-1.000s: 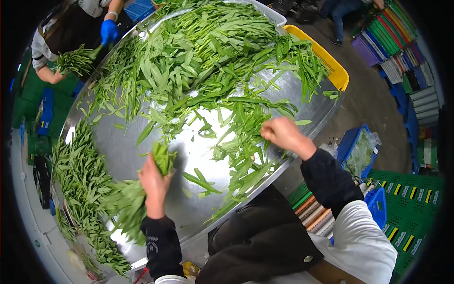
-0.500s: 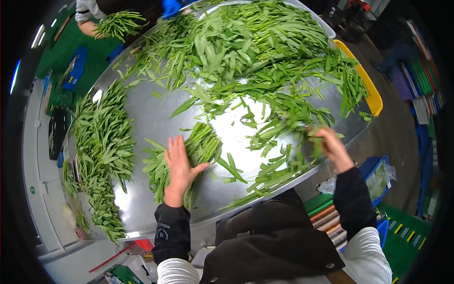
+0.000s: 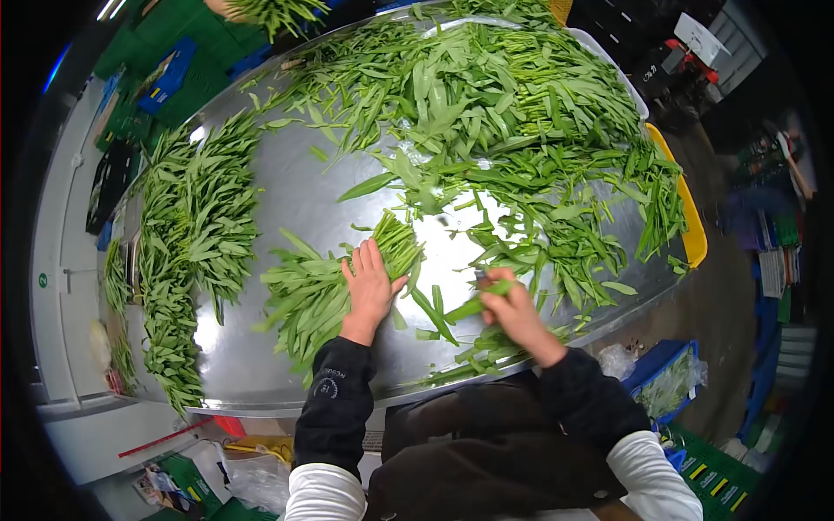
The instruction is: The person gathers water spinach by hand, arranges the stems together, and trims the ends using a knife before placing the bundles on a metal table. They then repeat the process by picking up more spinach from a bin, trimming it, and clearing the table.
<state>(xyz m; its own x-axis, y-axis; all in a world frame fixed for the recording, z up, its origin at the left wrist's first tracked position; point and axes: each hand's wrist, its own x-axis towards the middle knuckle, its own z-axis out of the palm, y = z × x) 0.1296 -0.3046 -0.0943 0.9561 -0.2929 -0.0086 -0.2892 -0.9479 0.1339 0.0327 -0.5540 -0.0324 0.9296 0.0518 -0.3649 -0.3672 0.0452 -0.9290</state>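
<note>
A bundle of leafy green stems [image 3: 317, 286] lies on the metal table, its cut ends pointing up and right. My left hand [image 3: 369, 291] rests flat across the stem end, with fingers stretched out and thumb apart. To its right, my right hand [image 3: 519, 317] is closed around a green leaf [image 3: 478, 304]. A small dark object [image 3: 480, 276] shows at its fingertips, too little visible to name. Loose leaves [image 3: 486, 352] lie beneath and beside this hand. Between the hands, a few long leaves [image 3: 432, 313] lie on the metal.
A large heap of leafy stems [image 3: 486, 95] covers the table's far side. Laid-out bundles [image 3: 195, 234] line the left edge. A yellow crate [image 3: 692, 217] stands beyond the right edge, and a blue crate [image 3: 651, 365] below it. Another person's bundle [image 3: 274, 10] shows at top left.
My right hand has moved left, closer to the bundle, with greenery in it. My left hand has settled onto the stems, its fingers closer together. The whole view has shifted slightly.
</note>
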